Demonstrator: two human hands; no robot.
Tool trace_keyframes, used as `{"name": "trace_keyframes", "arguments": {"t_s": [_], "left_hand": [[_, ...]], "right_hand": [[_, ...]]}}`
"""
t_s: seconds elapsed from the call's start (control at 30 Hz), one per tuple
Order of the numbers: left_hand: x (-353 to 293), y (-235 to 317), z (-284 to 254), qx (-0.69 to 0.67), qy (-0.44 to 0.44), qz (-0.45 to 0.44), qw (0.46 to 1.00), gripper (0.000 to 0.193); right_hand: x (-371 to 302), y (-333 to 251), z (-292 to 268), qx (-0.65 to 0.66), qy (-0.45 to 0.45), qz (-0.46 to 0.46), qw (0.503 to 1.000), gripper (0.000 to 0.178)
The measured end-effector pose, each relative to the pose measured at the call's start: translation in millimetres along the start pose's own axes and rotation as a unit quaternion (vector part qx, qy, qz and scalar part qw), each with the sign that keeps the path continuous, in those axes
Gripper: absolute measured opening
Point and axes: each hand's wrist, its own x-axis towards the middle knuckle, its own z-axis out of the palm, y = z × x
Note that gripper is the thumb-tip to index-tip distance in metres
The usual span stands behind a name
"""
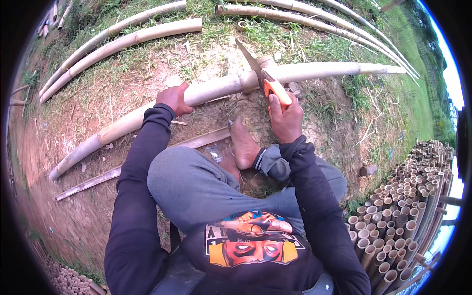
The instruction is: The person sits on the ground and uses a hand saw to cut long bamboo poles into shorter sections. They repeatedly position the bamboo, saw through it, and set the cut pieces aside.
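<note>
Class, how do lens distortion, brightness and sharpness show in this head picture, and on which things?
Head view: the sawn-at bamboo pole appears bowed, at least partly through fisheye distortion; head view: sky at right glares nearly white; head view: ground at far left smears, while the saw looks clearer.

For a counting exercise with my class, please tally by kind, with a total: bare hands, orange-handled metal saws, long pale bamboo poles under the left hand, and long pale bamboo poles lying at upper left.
Bare hands: 2 (left hand, right hand)
Orange-handled metal saw: 1
Long pale bamboo pole under left hand: 1
Upper-left poles: 2 (farther pole, nearer pole)
Total: 6
</note>
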Motion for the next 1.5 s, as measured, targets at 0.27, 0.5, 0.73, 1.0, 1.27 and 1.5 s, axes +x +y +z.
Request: {"name": "trace_keyframes", "arguments": {"t_s": [0.27, 0.5, 0.73, 1.0, 1.27, 1.5], "left_hand": [[10, -6, 10, -0.001, -0.016, -0.015, 1.000, 0.074], [10, -2, -4, -0.009, -0.016, -0.017, 1.000, 0.075], [14, -8, 9, -0.010, 0.016, 0.001, 1.000, 0.072], [9, 0, -5, -0.006, 0.015, -0.012, 1.000, 0.071], [14, -6, 5, -0.005, 0.001, -0.005, 1.000, 0.073], [10, -2, 1, 0.003, 0.010, -0.002, 1.000, 0.071]], "right_hand": [[-151, -37, -88, 0.014, 0.016, 0.015, 1.000, 0.034], [26, -1, 13, -0.012, 0.028, -0.007, 1.000, 0.031], [-177, -40, -100, 0.084, 0.045, 0.004, 0.995, 0.030], [46, -5, 20, -0.048, 0.030, -0.075, 0.996, 0.035], [-172, -25, -96, 0.029, 0.031, 0.017, 0.999, 0.032], [44, -20, 17, -0.004, 0.014, 0.010, 1.000, 0.029]]}}
